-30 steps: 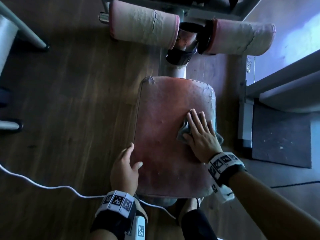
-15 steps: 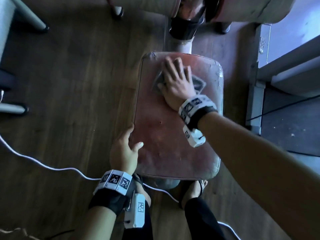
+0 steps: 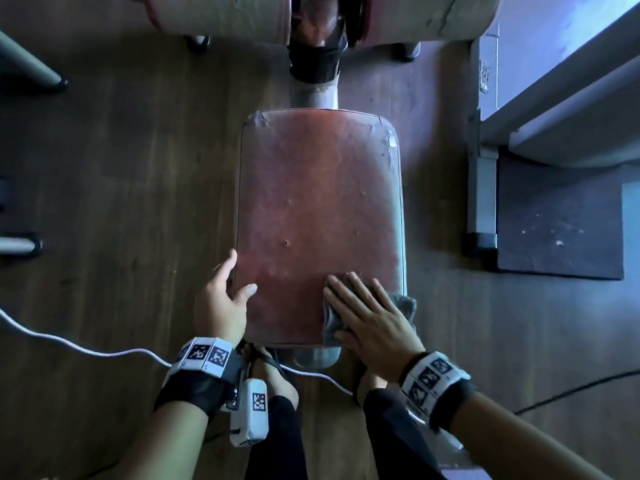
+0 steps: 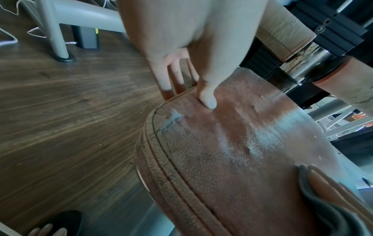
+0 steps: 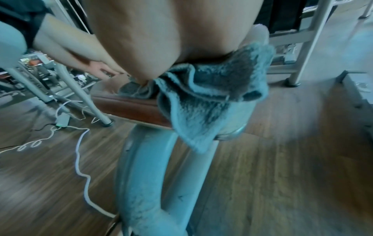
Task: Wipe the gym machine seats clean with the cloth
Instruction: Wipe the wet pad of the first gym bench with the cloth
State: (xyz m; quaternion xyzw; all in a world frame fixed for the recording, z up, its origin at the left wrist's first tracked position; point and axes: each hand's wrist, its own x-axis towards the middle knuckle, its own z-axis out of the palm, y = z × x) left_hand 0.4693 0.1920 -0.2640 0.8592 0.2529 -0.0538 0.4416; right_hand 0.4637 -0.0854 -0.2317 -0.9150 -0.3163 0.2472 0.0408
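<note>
While your left hand (image 3: 221, 303) stayed braced on the seat (image 3: 318, 216) edge, thumb on top, your right hand (image 3: 370, 320) dragged the cloth (image 3: 403, 304) flat-fingered from the far end to the near right corner, finishing that pass.

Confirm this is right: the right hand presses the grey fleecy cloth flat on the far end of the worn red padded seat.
Not the far end. The head view shows the right hand pressing the grey fleecy cloth flat on the near right corner of the worn red padded seat.
</note>
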